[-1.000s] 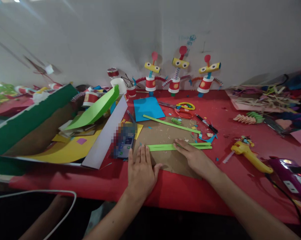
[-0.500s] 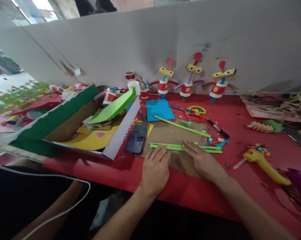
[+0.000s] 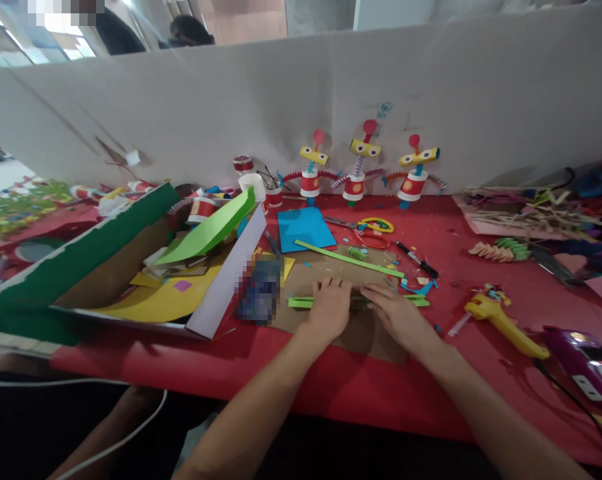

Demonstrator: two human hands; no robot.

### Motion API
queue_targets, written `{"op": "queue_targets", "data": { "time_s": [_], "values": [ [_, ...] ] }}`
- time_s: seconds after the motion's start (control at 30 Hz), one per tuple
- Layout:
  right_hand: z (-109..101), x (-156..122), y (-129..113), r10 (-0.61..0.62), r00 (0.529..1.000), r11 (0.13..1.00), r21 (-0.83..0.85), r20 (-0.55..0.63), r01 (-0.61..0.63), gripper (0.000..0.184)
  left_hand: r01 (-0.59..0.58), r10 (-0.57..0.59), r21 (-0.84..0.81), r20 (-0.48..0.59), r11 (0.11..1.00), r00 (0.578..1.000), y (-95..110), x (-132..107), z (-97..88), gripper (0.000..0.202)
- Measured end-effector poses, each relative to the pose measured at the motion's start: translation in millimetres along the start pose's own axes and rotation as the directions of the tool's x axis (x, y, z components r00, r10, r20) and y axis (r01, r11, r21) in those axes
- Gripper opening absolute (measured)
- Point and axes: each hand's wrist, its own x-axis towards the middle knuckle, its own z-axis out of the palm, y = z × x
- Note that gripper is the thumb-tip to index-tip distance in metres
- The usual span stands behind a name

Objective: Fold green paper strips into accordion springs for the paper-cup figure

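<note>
Two light-green paper strips lie lengthwise, close together, on a brown cardboard sheet. Across their middle rests my left hand, palm down, its fingertips reaching past the far edge. My right hand lies over the strips just to the right, its fingers stretched out and pointing left. Both hands look open and press on the paper; the strips' middle is hidden under them. Farther back are a loose green strip, a small folded green paper spring and a blue paper sheet.
A cardboard box with coloured paper stands left, beside a phone. Scissors, a black pen and a yellow glue gun lie right. Paper-cup robot figures stand by the wall. Another person's arm shows lower left.
My left hand has moved right and forward along the strips, closer to my right hand, covering more of them. The view has shifted slightly to the right.
</note>
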Motion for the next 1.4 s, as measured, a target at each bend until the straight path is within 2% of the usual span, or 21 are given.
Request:
{"op": "queue_targets", "data": {
  "time_s": [0.1, 0.2, 0.27, 0.33, 0.4, 0.47, 0.57, 0.67, 0.77, 0.87, 0.93, 1.03, 1.13, 1.2, 1.3, 1.4],
  "values": [
    [-9.1, 7.6, 2.6, 0.051, 0.998, 0.994, -0.102, 0.045, -0.046, 0.026, -0.023, 0.023, 0.003, 0.01, 1.0, 1.0, 0.3, 4.1, -3.1, 0.019],
    [-20.5, 17.0, 7.0, 0.111, 0.987, 0.987, -0.128, 0.116, -0.096, 0.02, -0.045, 0.048, -0.028, 0.129, 0.999, 0.991, -7.9, 15.8, -16.3, 0.019],
    [-28.2, 23.4, 10.6, 0.12, 0.973, 0.992, -0.051, 0.196, -0.112, 0.015, -0.074, 0.085, -0.054, 0.227, 0.996, 0.97, -20.2, 24.7, -30.0, 0.018],
    [-33.5, 28.6, 13.2, 0.137, 0.954, 0.988, 0.038, 0.267, -0.152, 0.012, -0.046, 0.051, -0.026, 0.209, 0.999, 0.977, -34.1, 31.9, -42.9, 0.018],
    [-34.9, 31.9, 13.5, 0.166, 0.941, 0.972, 0.114, 0.294, -0.207, 0.011, -0.066, 0.072, -0.034, 0.254, 0.997, 0.964, -43.2, 35.8, -50.8, 0.021],
    [-32.5, 33.5, 11.4, 0.192, 0.941, 0.948, 0.194, 0.279, -0.252, 0.013, -0.091, 0.093, -0.019, 0.249, 0.996, 0.964, -42.8, 36.4, -52.0, 0.023],
    [-26.8, 33.9, 8.1, 0.201, 0.944, 0.906, 0.317, 0.263, -0.281, 0.013, -0.127, 0.136, -0.054, 0.234, 0.99, 0.963, -28.7, 34.9, -45.9, 0.021],
    [-25.9, 31.7, 10.8, 0.223, 0.923, 0.797, 0.487, 0.313, -0.357, 0.013, -0.059, 0.074, -0.071, 0.238, 0.996, 0.968, -18.5, 34.4, -41.2, 0.025],
    [-29.4, 28.1, 17.2, 0.353, 0.856, 0.551, 0.656, 0.377, -0.516, 0.022, -0.03, 0.045, -0.085, 0.185, 0.996, 0.982, -23.5, 34.0, -42.0, 0.023],
    [-30.4, 26.4, 19.4, 0.457, 0.809, 0.368, 0.75, 0.369, -0.55, 0.026, -0.073, 0.089, -0.141, 0.114, 0.987, 0.989, -31.4, 31.3, -42.7, 0.024],
    [-28.9, 27.1, 17.4, 0.471, 0.818, 0.328, 0.796, 0.33, -0.509, 0.026, -0.114, 0.124, -0.162, 0.055, 0.98, 0.991, -31.8, 28.9, -40.8, 0.025],
    [-26.3, 29.2, 12.2, 0.465, 0.847, 0.327, 0.839, 0.259, -0.436, 0.023, -0.167, 0.166, -0.157, -0.021, 0.973, 0.986, -26.9, 26.2, -36.6, 0.026],
    [-25.8, 30.2, 8.6, 0.458, 0.858, 0.293, 0.871, 0.234, -0.394, 0.021, -0.135, 0.129, -0.137, -0.057, 0.981, 0.99, -23.7, 25.0, -35.2, 0.025],
    [-26.7, 30.2, 7.6, 0.462, 0.849, 0.236, 0.888, 0.255, -0.395, 0.022, -0.119, 0.11, -0.141, -0.066, 0.983, 0.992, -23.6, 24.7, -36.4, 0.023],
    [-29.1, 30.3, 6.9, 0.509, 0.813, 0.156, 0.899, 0.283, -0.41, 0.021, -0.158, 0.146, -0.155, -0.082, 0.975, 0.986, -22.6, 24.4, -38.3, 0.022],
    [-31.4, 30.7, 5.9, 0.552, 0.785, 0.119, 0.905, 0.282, -0.409, 0.019, -0.208, 0.188, -0.139, -0.143, 0.968, 0.972, -18.3, 24.0, -37.0, 0.022]
  ]
}}
